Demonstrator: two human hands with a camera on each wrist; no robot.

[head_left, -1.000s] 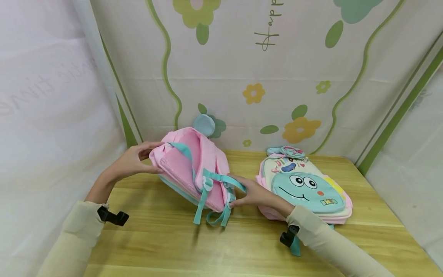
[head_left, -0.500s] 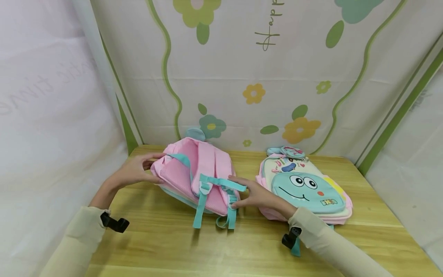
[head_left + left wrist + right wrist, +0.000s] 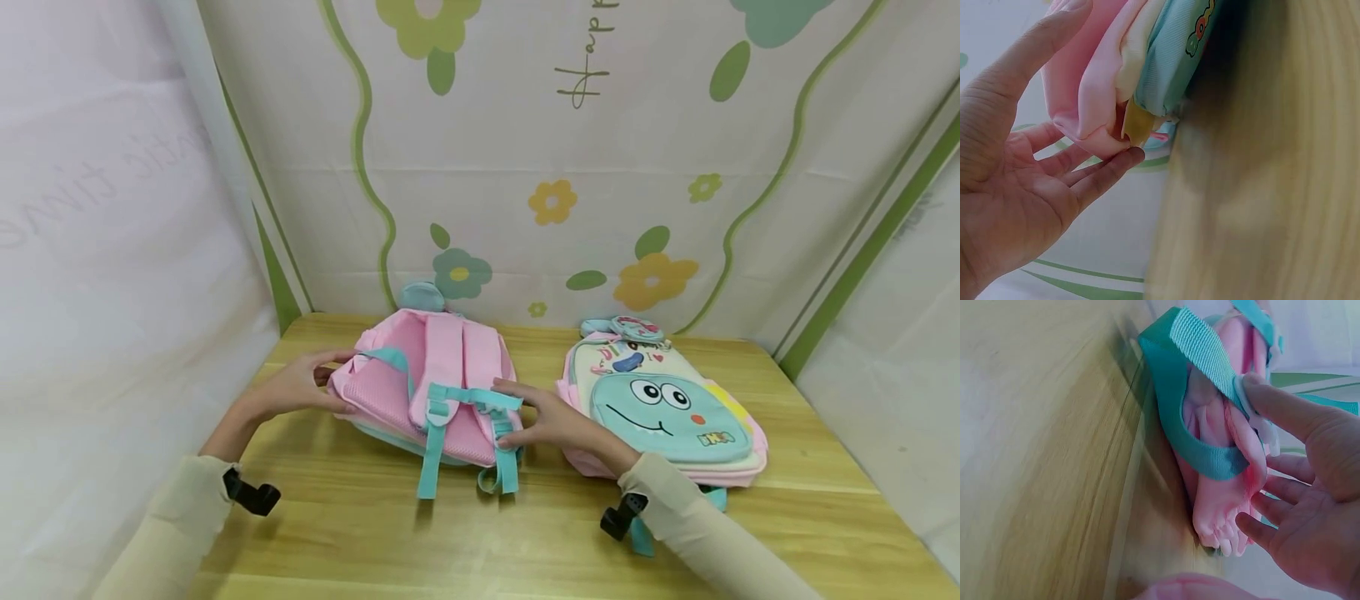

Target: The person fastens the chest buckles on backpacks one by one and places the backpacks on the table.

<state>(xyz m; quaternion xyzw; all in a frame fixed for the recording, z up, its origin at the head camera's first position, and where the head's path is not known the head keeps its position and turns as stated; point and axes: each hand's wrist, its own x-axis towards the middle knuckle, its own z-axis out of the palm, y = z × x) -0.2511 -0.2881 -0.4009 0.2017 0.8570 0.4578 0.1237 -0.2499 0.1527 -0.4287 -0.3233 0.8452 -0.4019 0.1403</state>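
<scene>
A pink child's backpack (image 3: 390, 403) lies with its padded back and shoulder straps facing up, its teal webbing hanging toward the near side. My left hand (image 3: 298, 387) holds its left side, thumb above and fingers around the edge. In the left wrist view, the teal front pocket (image 3: 1169, 59) faces the table, the left side slightly tilted up. At the right side, my right hand (image 3: 557, 420) grips the backpack's edge by the strap. The right wrist view has the thumb against a white buckle (image 3: 1254, 415) and fingers touching the pink side. The backpack's underside is hidden in the head view.
A second backpack (image 3: 671, 412), cream and teal with a cartoon face, lies front up to the right, close under my right forearm. A round teal pouch (image 3: 422, 297) sits behind the pink one. White printed cloth walls (image 3: 480, 208) enclose the wooden table (image 3: 360, 533).
The pink backpack has come down toward the table and flattened out, both hands moving with it. Its top has dropped away from the back wall. The second backpack stays put.
</scene>
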